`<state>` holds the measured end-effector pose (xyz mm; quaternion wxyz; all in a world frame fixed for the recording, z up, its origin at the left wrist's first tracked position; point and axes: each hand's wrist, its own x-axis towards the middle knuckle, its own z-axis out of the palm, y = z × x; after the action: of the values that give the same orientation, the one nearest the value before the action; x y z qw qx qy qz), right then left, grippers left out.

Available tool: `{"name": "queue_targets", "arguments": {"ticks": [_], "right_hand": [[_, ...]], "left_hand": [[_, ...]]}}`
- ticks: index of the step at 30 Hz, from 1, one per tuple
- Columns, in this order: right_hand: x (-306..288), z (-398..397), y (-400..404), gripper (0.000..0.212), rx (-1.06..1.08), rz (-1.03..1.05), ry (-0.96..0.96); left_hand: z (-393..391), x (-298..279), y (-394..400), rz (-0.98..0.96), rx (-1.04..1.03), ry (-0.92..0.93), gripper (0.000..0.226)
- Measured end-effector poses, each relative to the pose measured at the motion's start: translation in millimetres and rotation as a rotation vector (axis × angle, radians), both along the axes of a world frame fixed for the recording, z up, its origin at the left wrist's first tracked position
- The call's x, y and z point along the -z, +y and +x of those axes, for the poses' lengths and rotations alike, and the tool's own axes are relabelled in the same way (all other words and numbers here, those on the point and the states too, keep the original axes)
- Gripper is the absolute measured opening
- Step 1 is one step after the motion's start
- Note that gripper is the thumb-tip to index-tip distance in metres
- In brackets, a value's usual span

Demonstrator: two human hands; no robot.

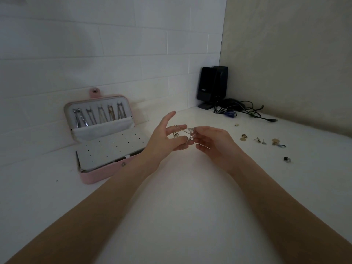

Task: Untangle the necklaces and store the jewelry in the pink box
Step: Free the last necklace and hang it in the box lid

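Chain (185, 131) strung in the air between both hands: left hand (167, 136) has it looped over spread fingers, right hand (211, 139) pinches the knot at its fingertips. I'd keep it slack and tease loops apart, not pull. Box (91, 177) sits open left of the fingers, earrings (259, 140) loose to their right. White desk (181, 216), tiled wall, dim corner

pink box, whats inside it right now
The open pink box has five necklaces hanging in its lid and a white perforated panel over its base. Whatever lies under the panel is hidden.
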<state>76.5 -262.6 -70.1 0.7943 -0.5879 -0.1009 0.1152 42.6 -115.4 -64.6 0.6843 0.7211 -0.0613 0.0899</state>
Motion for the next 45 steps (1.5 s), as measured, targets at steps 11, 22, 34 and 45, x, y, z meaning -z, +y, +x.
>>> {"name": "queue_targets", "arguments": {"ticks": [11, 22, 34, 45], "right_hand": [[-2.7, -2.9, 0.0, 0.011, -0.072, 0.005, -0.047], [-1.6, -2.9, 0.4, 0.009, -0.017, 0.008, -0.053], [3.0, -4.2, 5.3, 0.013, 0.028, -0.411, -0.169], [-7.3, -1.6, -2.8, 0.014, 0.073, -0.038, -0.101]], "left_hand": [[1.6, -1.8, -1.9, -0.134, 0.004, 0.059, 0.074], [0.1, -5.0, -3.6, -0.297, 0.046, 0.138, 0.065], [7.4, -10.0, 6.2, -0.663, -0.088, 0.271, 0.018], [-0.2, -9.7, -6.2, -0.064, -0.040, 0.289, 0.017]]}}
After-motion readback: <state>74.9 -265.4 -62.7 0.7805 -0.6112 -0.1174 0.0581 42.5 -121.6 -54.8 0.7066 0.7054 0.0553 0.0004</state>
